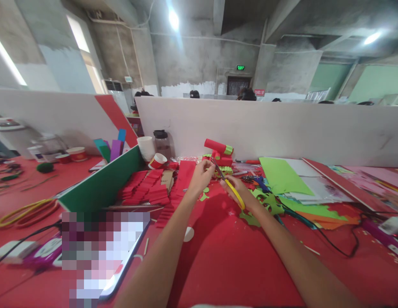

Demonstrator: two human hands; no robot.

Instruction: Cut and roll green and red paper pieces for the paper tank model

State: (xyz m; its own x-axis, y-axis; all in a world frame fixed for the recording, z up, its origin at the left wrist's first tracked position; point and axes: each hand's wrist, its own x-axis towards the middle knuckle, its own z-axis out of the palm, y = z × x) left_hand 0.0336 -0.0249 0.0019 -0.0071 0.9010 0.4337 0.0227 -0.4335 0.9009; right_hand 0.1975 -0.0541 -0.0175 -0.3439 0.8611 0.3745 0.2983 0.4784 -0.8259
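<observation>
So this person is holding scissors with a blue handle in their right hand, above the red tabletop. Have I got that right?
Not quite: the handle colour is wrong. The head view shows that the scissors have a yellow handle, not a blue one. The rest stands: they are in the right hand, above the red tabletop.

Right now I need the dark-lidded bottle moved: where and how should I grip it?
Grip the bottle round its upper body, just under the dark lid, from above and the right. It stands upright; the white cup crowds its left and the tipped cup covers its lower front, so the right looks freer.
</observation>
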